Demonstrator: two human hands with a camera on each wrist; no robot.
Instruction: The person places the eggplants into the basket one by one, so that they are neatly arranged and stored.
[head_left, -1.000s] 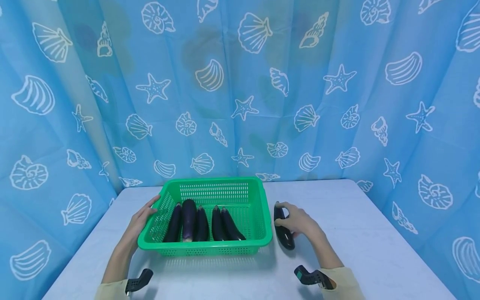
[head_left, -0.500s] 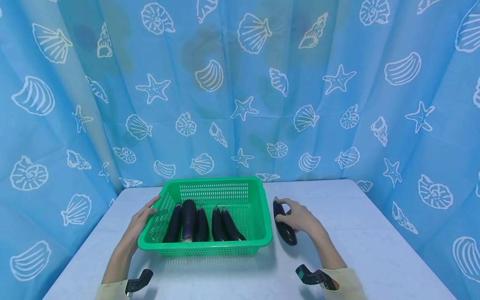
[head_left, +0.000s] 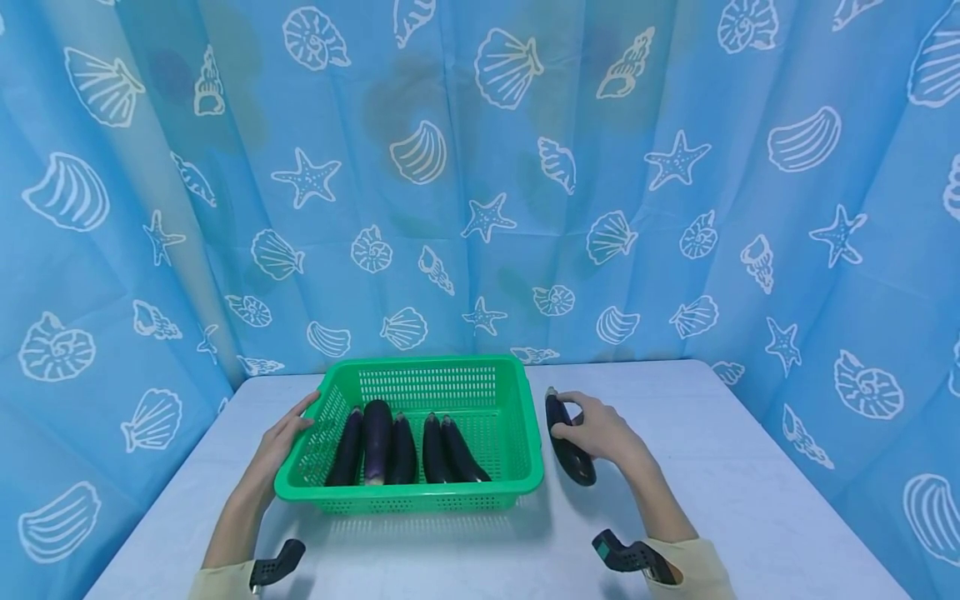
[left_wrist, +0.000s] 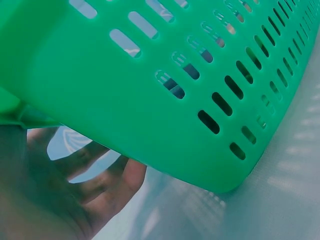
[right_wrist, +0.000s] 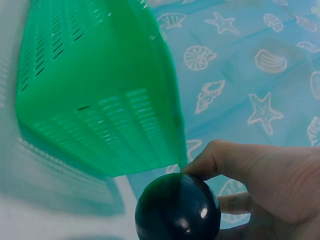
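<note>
On the right, my right hand (head_left: pixel 596 427) pinches a dark, glossy eggplant (head_left: pixel 572 454) between thumb and fingers, beside the basket's right wall. In the right wrist view the eggplant's rounded end (right_wrist: pixel 175 210) faces the camera, under the thumb. Its stem end points toward the curtain, and it seems slightly off the table. My left hand (head_left: pixel 276 450) rests at the left rim of the green plastic basket (head_left: pixel 408 490). In the left wrist view the left hand's fingers (left_wrist: pixel 112 187) extend against the basket's outer wall, partly hidden by it. Several eggplants (head_left: pixel 377 442) lie side by side inside the basket.
A white table (head_left: pixel 420 554) carries the basket. Behind and around it hangs a blue curtain (head_left: pixel 480 275) with white seashell and starfish prints. The basket's right part shows its bare green bottom (head_left: pixel 487 433). Black camera mounts (head_left: pixel 277 562) sit on both wrists.
The right hand has moved the eggplant slightly away from me, and its stem end now shows beyond the fingers. The left hand and basket stay where they were.
</note>
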